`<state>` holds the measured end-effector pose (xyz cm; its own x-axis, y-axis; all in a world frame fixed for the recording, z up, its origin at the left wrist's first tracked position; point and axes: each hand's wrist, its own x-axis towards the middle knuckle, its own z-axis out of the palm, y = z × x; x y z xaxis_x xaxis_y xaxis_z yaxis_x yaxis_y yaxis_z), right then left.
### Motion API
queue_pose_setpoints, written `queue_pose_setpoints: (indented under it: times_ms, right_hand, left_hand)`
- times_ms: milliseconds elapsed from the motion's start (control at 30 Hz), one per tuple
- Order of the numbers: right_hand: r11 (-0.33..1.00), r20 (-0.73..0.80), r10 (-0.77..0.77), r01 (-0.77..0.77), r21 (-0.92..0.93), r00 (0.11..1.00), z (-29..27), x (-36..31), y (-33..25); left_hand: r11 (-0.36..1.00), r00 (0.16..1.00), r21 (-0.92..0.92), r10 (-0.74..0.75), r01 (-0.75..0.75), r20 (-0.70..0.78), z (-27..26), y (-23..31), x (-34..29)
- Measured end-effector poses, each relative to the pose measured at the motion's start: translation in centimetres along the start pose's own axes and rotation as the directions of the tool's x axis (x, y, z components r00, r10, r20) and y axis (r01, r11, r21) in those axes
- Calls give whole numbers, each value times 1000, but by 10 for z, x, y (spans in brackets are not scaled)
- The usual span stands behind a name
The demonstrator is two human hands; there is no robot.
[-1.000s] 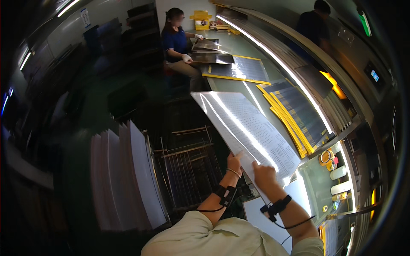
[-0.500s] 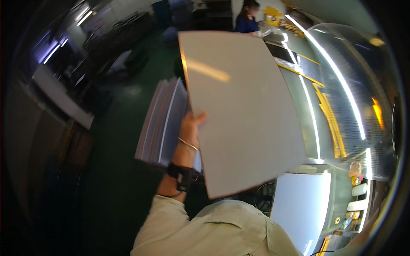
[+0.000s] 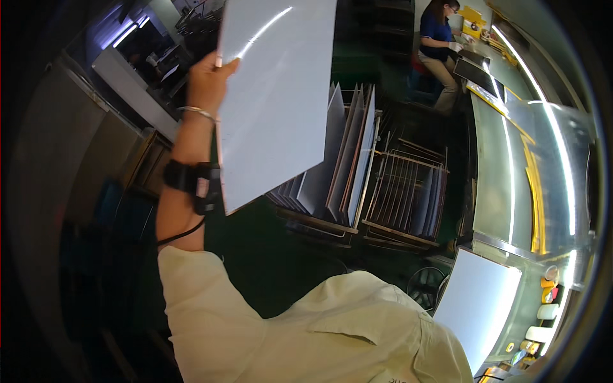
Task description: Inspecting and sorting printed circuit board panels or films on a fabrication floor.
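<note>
My left hand (image 3: 207, 83) is closed on the left edge of a large white panel (image 3: 278, 96), thumb over the face. The panel is thin and rigid, with a copper-brown edge, and a streak of light reflects on it. It is held up in front of me, its top cut off by the picture. Below and to its right, several similar panels (image 3: 345, 153) stand on edge in a wire rack (image 3: 367, 172), partly hidden by the held panel. My right hand does not show. Another white panel (image 3: 479, 306) lies on the bench at my right.
A second wire rack (image 3: 402, 185) with several panels stands right of the first. A long bench (image 3: 495, 191) with yellow strips (image 3: 533, 191) and rolls of tape (image 3: 548, 295) runs along the right. A seated co-worker (image 3: 439, 51) works at its far end. A fan-like round grille (image 3: 426, 284) sits below.
My left hand has moved left and away from me with the panel. The view has turned, so the racks show more fully and the co-worker appears more fully at the upper right.
</note>
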<state>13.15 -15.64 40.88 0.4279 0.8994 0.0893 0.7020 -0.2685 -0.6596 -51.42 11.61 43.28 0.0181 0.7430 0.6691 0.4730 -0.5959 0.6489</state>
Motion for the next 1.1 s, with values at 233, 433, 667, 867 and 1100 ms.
queue_pose_setpoints:
  times_ms: [233, 433, 667, 867, 1100]
  right_hand:
    - [991, 47, 5, 1, -133, 999, 27, 14, -43]
    - [966, 83, 43, -20, -258, 996, 45, 23, -64]
    - [923, 77, 85, -49, -381, 993, 50, 23, -71]
    - [888, 10, 62, -50, -458, 998, 36, 20, -83]
    - [843, -114, 4, -65, -533, 993, 16, 19, -103]
  left_hand:
    - [980, 976, 9, -197, 197, 89, 69, -87, -53]
    - [937, 931, 169, -332, 307, 151, 111, -128, -97]
    - [890, 877, 294, -421, 350, 230, 129, -123, -106]
    - [862, 832, 331, -479, 384, 281, 146, -133, -82]
    - [835, 766, 277, -548, 475, 337, 188, -165, -71]
